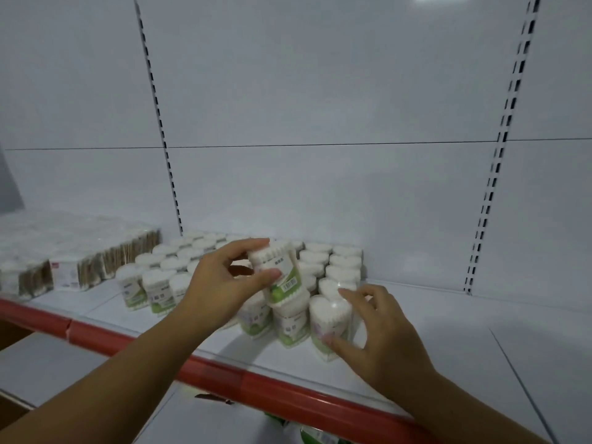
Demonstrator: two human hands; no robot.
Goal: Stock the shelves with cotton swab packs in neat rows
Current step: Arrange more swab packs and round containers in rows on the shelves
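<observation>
Swab packs (315,258): left hand (221,283) grips one, right hand (382,334) holds another.

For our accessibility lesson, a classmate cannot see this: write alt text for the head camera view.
A person's left hand holds a tilted clear plastic pack of white cotton swabs above rows of matching packs on a white shelf with a red front edge. The right hand grips the front pack of the rightmost row.

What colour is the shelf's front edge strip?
Red; the strip shows best in the head view.
</observation>
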